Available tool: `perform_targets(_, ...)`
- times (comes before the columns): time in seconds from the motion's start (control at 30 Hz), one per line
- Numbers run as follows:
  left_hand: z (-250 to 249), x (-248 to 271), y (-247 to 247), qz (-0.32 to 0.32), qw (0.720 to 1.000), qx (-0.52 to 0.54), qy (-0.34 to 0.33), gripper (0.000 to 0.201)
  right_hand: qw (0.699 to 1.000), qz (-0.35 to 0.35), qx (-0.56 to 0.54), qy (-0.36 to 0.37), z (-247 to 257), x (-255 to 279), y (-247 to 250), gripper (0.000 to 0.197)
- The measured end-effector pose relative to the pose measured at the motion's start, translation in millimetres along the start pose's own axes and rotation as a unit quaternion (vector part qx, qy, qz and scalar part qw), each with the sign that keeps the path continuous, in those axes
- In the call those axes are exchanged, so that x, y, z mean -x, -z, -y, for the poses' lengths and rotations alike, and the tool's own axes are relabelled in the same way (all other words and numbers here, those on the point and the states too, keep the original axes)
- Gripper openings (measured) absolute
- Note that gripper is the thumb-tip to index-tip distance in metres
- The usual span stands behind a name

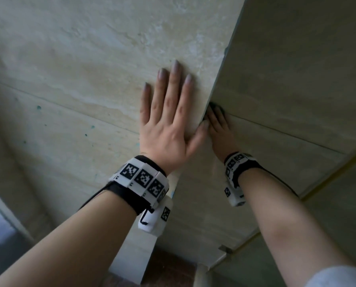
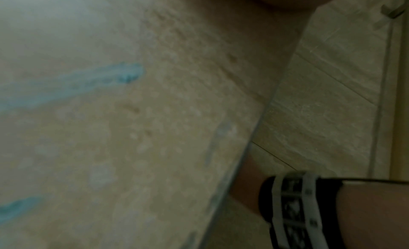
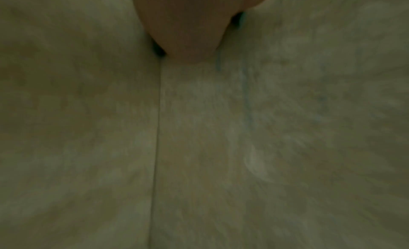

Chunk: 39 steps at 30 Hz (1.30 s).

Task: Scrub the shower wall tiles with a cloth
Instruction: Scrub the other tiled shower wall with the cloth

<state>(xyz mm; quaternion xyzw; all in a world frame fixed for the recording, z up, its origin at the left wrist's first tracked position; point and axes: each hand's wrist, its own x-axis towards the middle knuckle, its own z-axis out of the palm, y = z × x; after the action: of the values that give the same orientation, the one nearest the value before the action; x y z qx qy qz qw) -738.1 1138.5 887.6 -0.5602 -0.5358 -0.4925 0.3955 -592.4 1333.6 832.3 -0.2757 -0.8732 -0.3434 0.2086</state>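
Two tiled walls (image 1: 90, 59) meet; left hand (image 1: 168, 125) flat, fingers straight; right hand (image 1: 219, 129) presses dark cloth (image 1: 213, 105).

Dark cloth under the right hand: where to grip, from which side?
Only an edge of the cloth shows, past the fingertips of the right hand, pressed flat on the tile beside the corner. Probably pinch that edge, coming along the wall from beyond the fingertips; the rest is pinned under the hand.
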Motion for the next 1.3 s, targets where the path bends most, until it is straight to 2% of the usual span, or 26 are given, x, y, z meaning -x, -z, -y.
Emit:
perform_targets(0.1,1.3,0.0,0.4,0.003,1.0,-0.006,-0.002,0.068,0.991,0.102,0.025,0.087,9.9,31.3,-16.3,0.087)
perform_targets(0.17,1.4,0.5,0.0,0.001,1.0,-0.009,0.001,0.068,0.973,0.159,0.06,0.155,9.2,54.6,-19.0,0.075)
perform_targets(0.23,1.4,1.4,-0.1,0.0,1.0,-0.01,0.007,0.068,0.968,0.169,0.061,0.176,0.5,71.2,-16.7,0.062)
perform_targets(0.27,1.6,1.3,-0.3,0.002,1.0,-0.012,0.009,0.069,0.973,0.152,0.07,0.158,-5.5,71.0,-12.7,0.061)
perform_targets(0.4,0.9,0.1,0.4,0.01,1.0,-0.007,0.007,0.069,0.997,0.036,0.072,-0.015,-32.2,49.9,22.1,0.067)
perform_targets(0.43,0.6,0.1,0.8,0.013,1.0,-0.007,0.005,0.069,0.994,0.03,0.071,-0.082,-37.0,44.5,32.3,0.073)
perform_targets(0.5,-0.1,-0.1,1.2,0.016,1.0,-0.007,0.002,0.069,0.965,0.004,0.061,-0.256,-35.0,38.0,43.5,0.085)
perform_targets(0.53,-0.1,-0.2,0.9,0.016,1.0,-0.006,0.002,0.069,0.951,-0.028,0.048,-0.305,-29.5,37.6,43.3,0.086)
perform_targets(0.57,-0.3,-0.1,0.9,0.015,1.0,-0.006,0.002,0.069,0.949,-0.057,0.036,-0.308,-22.8,42.1,37.3,0.086)
perform_targets(0.63,0.2,-0.6,1.1,0.011,1.0,-0.008,0.001,0.069,0.973,-0.038,0.044,-0.223,-12.1,64.1,11.3,0.089)
perform_targets(0.67,0.5,-0.6,1.3,0.01,1.0,-0.007,0.001,0.069,0.989,0.004,0.037,-0.145,-9.1,79.3,-0.4,0.092)
perform_targets(0.73,1.5,-0.7,1.2,0.008,1.0,-0.008,0.0,0.068,0.997,0.076,0.024,-0.002,-10.3,105.9,-15.3,0.093)
perform_targets(0.77,2.1,-0.5,1.1,0.006,1.0,-0.011,0.0,0.068,0.995,0.09,0.035,0.036,-14.1,116.4,-17.4,0.09)
perform_targets(0.8,1.9,0.0,1.0,0.003,1.0,-0.012,0.0,0.067,0.992,0.11,0.049,0.032,-17.6,123.4,-15.5,0.091)
perform_targets(0.83,1.9,0.4,0.9,0.001,1.0,-0.012,-0.001,0.067,0.989,0.141,0.049,-0.02,-19.7,127.6,-10.8,0.094)
perform_targets(0.87,1.8,0.7,0.7,0.0,1.0,-0.012,-0.001,0.067,0.977,0.168,0.042,-0.128,-19.8,131.2,-3.2,0.096)
perform_targets(0.9,1.5,0.9,0.5,-0.001,1.0,-0.013,-0.001,0.067,0.95,0.164,0.044,-0.262,-20.5,133.4,5.2,0.095)
perform_targets(0.97,1.0,1.0,0.0,-0.003,1.0,-0.014,0.0,0.067,0.849,0.135,0.049,-0.509,-22.9,130.8,23.0,0.084)
perform_targets(1.0,0.4,1.0,0.0,-0.003,1.0,-0.013,0.0,0.067,0.794,0.131,0.032,-0.593,-22.6,125.0,32.2,0.08)
perform_targets(1.03,-0.3,0.7,0.2,-0.001,1.0,-0.011,0.002,0.067,0.768,0.127,0.023,-0.627,-22.9,120.4,35.9,0.08)
perform_targets(1.07,-0.9,0.4,0.8,0.002,1.0,-0.01,0.002,0.066,0.757,0.143,0.012,-0.638,-19.8,113.3,41.8,0.082)
perform_targets(1.1,-1.1,-0.1,1.4,0.006,1.0,-0.009,0.002,0.066,0.76,0.163,0.016,-0.629,-13.7,105.9,41.3,0.085)
perform_targets(1.17,-1.1,-0.3,2.3,0.012,1.0,-0.008,0.003,0.066,0.82,0.201,0.052,-0.534,7.1,91.7,35.5,0.086)
perform_targets(1.23,-1.1,-0.3,3.0,0.015,1.0,-0.007,0.004,0.066,0.892,0.229,0.006,-0.389,32.1,86.8,30.2,0.084)
perform_targets(1.3,-0.7,-0.4,2.6,0.016,1.0,-0.007,0.003,0.066,0.941,0.228,-0.041,-0.245,39.0,87.4,20.1,0.091)
